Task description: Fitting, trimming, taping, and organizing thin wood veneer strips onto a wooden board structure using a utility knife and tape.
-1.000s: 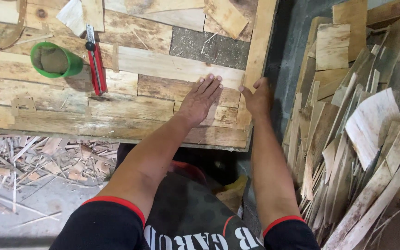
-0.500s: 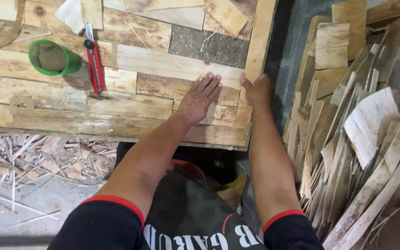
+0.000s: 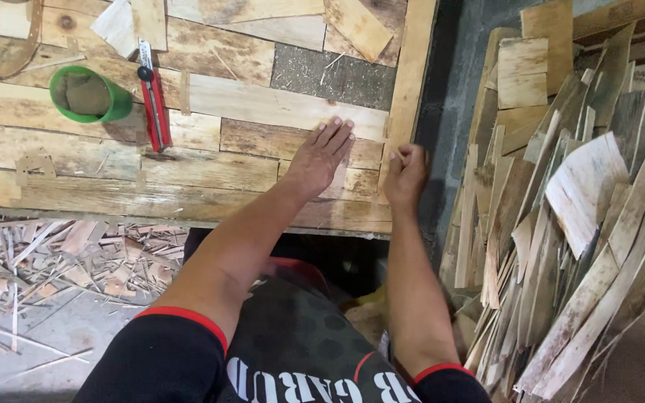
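We press our left hand flat, fingers spread, to steady the pale rectangular wooden slat on the table, while our right hand, just beside, curls into an empty fist.

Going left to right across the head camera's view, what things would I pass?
Green cup → red utility knife → left hand, flat on the wooden panel → right hand, fisted → pile of wood offcuts.

Plank stack just beside right hand

Green cup, red utility knife, scrap-wood pile, floor shavings.
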